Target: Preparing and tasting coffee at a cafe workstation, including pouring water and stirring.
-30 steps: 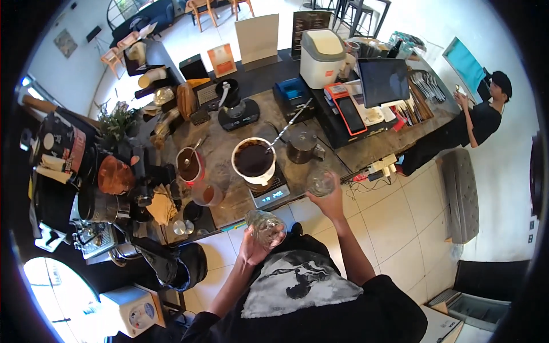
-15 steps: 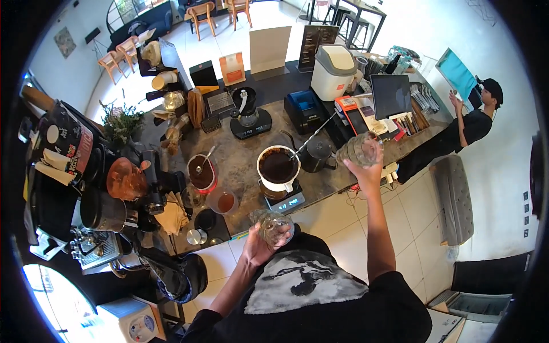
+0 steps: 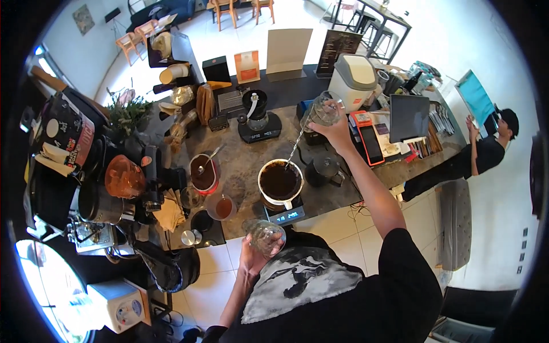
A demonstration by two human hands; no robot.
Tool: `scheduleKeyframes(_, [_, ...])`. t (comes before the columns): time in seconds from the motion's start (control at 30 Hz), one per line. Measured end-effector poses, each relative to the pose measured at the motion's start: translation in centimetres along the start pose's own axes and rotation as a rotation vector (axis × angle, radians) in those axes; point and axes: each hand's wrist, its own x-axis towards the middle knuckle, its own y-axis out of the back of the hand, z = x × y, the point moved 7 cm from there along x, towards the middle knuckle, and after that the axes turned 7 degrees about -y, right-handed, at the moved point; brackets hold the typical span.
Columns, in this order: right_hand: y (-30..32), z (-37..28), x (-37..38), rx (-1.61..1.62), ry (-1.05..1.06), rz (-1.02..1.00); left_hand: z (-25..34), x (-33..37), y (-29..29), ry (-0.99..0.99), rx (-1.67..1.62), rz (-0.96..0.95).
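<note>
My left hand (image 3: 251, 258) is closed round a clear ribbed glass (image 3: 264, 235) close to my shirt, at the counter's near edge. Stretched out over the counter, my right hand (image 3: 334, 130) grips another clear glass (image 3: 327, 106) near the printer and the bin. Between them a white dripper (image 3: 261, 190) holds dark wet coffee and stands over a digital scale (image 3: 286, 215). A twisted metal bar spoon (image 3: 295, 147) leans in the dripper, its upper end by my right hand. A dark gooseneck kettle (image 3: 323, 170) stands to the dripper's right.
Left of the dripper are a red-rimmed container of ground coffee (image 3: 204, 174) and a cup of reddish-brown liquid (image 3: 222, 206). Beyond sits a hand grinder (image 3: 258, 114) on a black scale. A payment terminal (image 3: 369, 140) and monitor (image 3: 409, 117) stand right. A person (image 3: 486, 140) holds a teal-faced panel.
My right hand has carried its glass leftward and farther across the counter, away from above the near right edge. My left hand keeps its glass, shifted slightly. The view has turned a little.
</note>
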Motion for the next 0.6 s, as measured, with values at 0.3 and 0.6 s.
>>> scheduleKeyframes(0.3, [-3.9,2.3,2.6,-0.089,0.033,-0.282,-1.6,0.9,0.0,-0.182,0.000,0.104])
scheduleKeyframes(0.6, [-4.2,3.2,2.6,-0.059,0.010,-0.393,-2.9,1.9,-0.5,-0.228,-0.007,0.145])
